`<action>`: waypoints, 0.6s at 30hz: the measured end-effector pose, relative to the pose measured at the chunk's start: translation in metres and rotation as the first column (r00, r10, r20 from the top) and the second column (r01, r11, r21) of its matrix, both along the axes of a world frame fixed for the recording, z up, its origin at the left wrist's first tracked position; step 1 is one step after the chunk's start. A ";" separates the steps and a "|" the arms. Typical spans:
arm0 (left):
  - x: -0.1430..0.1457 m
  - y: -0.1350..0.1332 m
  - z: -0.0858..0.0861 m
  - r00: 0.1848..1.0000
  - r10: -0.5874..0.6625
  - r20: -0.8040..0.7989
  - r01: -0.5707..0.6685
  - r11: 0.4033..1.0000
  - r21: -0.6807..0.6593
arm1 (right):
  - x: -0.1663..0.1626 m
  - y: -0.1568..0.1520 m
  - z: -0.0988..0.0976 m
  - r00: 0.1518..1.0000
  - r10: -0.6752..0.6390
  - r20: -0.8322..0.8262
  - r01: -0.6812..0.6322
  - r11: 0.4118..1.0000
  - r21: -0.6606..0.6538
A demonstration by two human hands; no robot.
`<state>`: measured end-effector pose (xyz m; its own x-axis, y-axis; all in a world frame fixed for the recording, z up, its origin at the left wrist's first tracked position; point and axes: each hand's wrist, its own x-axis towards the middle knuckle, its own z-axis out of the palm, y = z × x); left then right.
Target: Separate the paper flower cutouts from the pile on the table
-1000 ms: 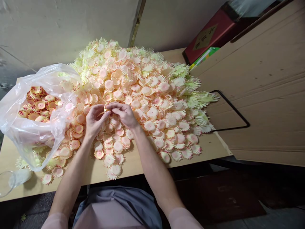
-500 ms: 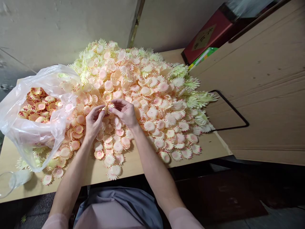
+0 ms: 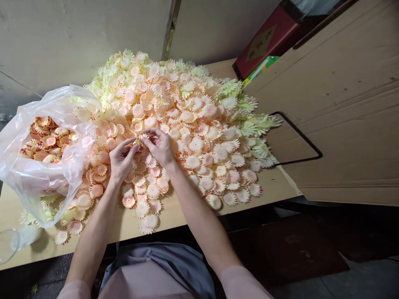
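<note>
Both hands meet over the near slope of the heap, fingertips drawn together. With my left hand I pinch one small flower piece between thumb and forefinger, and my right hand pinches the same piece from the other side, its other fingers curled loosely above. The piece sits just above the heap, a wide mound of pale pink, peach and cream fringed flower discs, with greenish ones along its far and right edges. It covers most of the table. Just left of my left hand lies an open plastic bag holding darker, red-edged discs. A glass lies at the table's near left corner. To the right a cardboard sheet leans, a black wire frame against it, and a red box stands beyond.
</note>
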<state>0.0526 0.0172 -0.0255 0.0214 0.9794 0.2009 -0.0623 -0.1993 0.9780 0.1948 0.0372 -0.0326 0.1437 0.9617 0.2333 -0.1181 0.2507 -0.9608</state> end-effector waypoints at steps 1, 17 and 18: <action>0.001 0.000 0.000 1.000 0.014 -0.007 -0.014 1.000 0.003 | -0.001 0.001 -0.001 1.000 -0.007 0.002 0.007 1.000 -0.002; 0.003 -0.002 0.001 0.992 -0.013 0.122 0.023 0.996 -0.082 | -0.010 -0.002 0.001 0.994 -0.109 -0.003 0.109 0.994 -0.002; 0.003 -0.002 0.001 0.992 -0.016 0.124 0.027 0.996 -0.085 | -0.011 -0.002 0.001 0.993 -0.115 -0.001 0.115 0.993 -0.004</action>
